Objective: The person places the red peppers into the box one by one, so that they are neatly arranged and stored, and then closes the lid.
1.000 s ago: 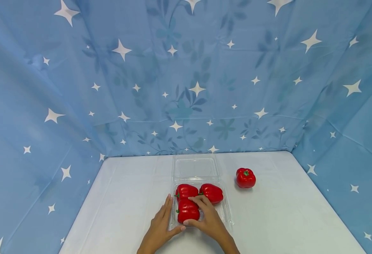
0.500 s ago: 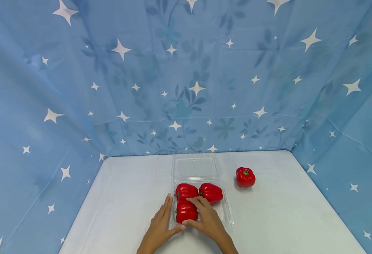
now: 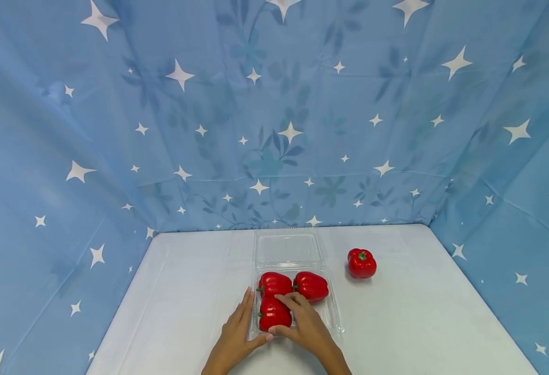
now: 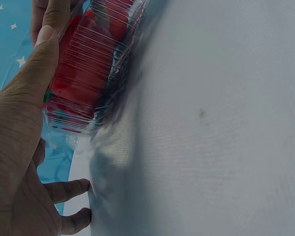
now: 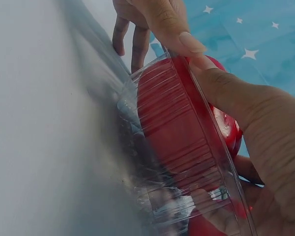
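A clear plastic clamshell container (image 3: pixel 336 315) lies with its lid (image 3: pixel 288 248) folded back, away from me. Inside are three red bell peppers: one at back left (image 3: pixel 274 284), one at back right (image 3: pixel 314 286) and one at front left (image 3: pixel 273 314). My right hand (image 3: pixel 305 327) grips the front-left pepper between thumb and fingers. Along the container's left side lies my left hand (image 3: pixel 235 336), fingers straight, its thumb at the front rim. In the right wrist view, the right thumb (image 5: pixel 226 86) is at the rim, and the ribbed container wall (image 5: pixel 172 118) partly veils the pepper.
A fourth bell pepper (image 3: pixel 362 263) stands stem up on the white table (image 3: pixel 424 312), right of the container. A blue curtain (image 3: pixel 237 104) with white stars hangs behind and along both sides of the table.
The front-left pepper has shifted slightly left inside the container, with my right hand moving along on it. My left hand has stayed in place.
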### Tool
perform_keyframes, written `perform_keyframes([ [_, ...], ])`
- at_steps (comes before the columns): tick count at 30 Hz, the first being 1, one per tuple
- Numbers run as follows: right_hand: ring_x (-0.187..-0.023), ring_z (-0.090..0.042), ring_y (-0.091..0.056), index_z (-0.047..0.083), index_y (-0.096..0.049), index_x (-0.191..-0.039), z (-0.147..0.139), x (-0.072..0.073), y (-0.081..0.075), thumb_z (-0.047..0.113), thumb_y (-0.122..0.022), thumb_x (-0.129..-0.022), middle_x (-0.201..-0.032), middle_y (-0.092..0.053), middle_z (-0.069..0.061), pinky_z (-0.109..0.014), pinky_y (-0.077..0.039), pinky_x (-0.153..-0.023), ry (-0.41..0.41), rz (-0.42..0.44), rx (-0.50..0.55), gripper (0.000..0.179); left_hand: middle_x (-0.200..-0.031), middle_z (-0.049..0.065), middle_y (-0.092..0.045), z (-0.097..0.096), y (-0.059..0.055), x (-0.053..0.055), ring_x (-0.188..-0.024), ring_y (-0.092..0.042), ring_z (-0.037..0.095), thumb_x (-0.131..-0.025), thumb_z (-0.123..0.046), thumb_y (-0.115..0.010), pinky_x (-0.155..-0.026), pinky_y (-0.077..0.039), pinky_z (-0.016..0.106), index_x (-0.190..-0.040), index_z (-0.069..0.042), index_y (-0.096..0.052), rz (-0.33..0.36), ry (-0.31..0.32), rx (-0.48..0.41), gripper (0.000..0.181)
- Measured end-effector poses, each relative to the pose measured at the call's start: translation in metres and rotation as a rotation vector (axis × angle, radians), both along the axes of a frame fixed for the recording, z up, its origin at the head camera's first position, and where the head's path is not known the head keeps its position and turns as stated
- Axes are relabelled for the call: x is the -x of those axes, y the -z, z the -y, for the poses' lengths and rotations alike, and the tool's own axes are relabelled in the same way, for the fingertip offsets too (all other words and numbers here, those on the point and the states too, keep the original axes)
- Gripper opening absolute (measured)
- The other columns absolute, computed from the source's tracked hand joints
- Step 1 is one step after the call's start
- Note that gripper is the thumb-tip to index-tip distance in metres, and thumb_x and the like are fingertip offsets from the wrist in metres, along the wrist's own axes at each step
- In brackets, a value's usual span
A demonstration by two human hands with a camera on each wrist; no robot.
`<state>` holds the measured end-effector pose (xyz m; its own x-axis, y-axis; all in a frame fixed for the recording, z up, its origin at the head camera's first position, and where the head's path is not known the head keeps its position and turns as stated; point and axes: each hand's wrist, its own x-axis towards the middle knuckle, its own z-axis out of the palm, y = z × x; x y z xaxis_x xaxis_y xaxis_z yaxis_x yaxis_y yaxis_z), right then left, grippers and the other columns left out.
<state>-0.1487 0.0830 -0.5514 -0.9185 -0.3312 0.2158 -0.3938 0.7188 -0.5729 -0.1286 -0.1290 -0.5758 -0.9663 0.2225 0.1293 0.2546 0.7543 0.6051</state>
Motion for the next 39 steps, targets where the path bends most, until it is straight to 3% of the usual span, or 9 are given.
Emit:
perform_keyframes([
  [12, -0.107, -0.021, -0.065, 0.017, -0.064, -0.13, -0.0014, 0.0004, 0.0022, 0.058, -0.068, -0.082, -0.116, -0.065, -0.001, -0.044, -0.056, -0.093, 0.0, -0.037, -0.043, 0.064, -0.162, 0.01, -0.024, -0.002, 0.0015, -0.0004, -0.137, -0.042, 0.045, -0.078, -0.071, -0.063, -0.091, -0.039, 0.078, -0.158, -0.015, -0.017, 0.014, -0.014, -0.008, 0.108],
  [25, -0.085, -0.007, -0.058, 0.029, -0.062, -0.133, 0.0002, 0.0004, 0.0069, 0.053, -0.068, -0.084, -0.104, -0.056, 0.004, -0.034, -0.06, -0.079, 0.022, -0.143, -0.055, 0.055, -0.162, 0.011, -0.026, -0.0036, -0.0027, 0.0006, -0.136, -0.042, 0.046, -0.077, -0.071, -0.064, -0.091, -0.04, 0.077, -0.158, -0.017, -0.016, -0.001, -0.021, -0.006, 0.108],
  [29, -0.085, -0.008, -0.059, 0.025, -0.064, -0.131, -0.002, -0.0005, 0.0061, 0.05, -0.069, -0.085, -0.103, -0.059, 0.004, -0.036, -0.06, -0.081, 0.005, -0.14, -0.02, 0.052, -0.161, 0.012, -0.026, -0.0042, -0.0014, -0.0006, -0.135, -0.042, 0.047, -0.077, -0.07, -0.065, -0.09, -0.04, 0.078, -0.158, -0.017, -0.016, 0.014, -0.021, -0.012, 0.108],
  [34, -0.082, -0.012, -0.059, 0.017, -0.067, -0.126, -0.0048, -0.0025, 0.0066, 0.044, -0.07, -0.086, -0.104, -0.062, 0.003, -0.028, -0.057, -0.077, -0.015, -0.095, 0.07, 0.048, -0.159, 0.016, -0.029, -0.0032, 0.0006, -0.0027, -0.134, -0.043, 0.049, -0.078, -0.067, -0.067, -0.087, -0.04, 0.079, -0.158, -0.016, -0.016, 0.015, -0.019, -0.022, 0.108],
  [39, -0.081, -0.013, -0.058, 0.015, -0.068, -0.124, -0.0053, -0.0006, 0.0071, 0.043, -0.067, -0.088, -0.104, -0.063, 0.002, -0.025, -0.054, -0.074, -0.035, -0.084, 0.108, 0.046, -0.161, 0.011, -0.026, -0.0027, 0.0007, -0.0016, -0.136, -0.042, 0.045, -0.078, -0.068, -0.066, -0.09, -0.039, 0.078, -0.158, -0.017, -0.017, 0.019, -0.033, -0.007, 0.107],
])
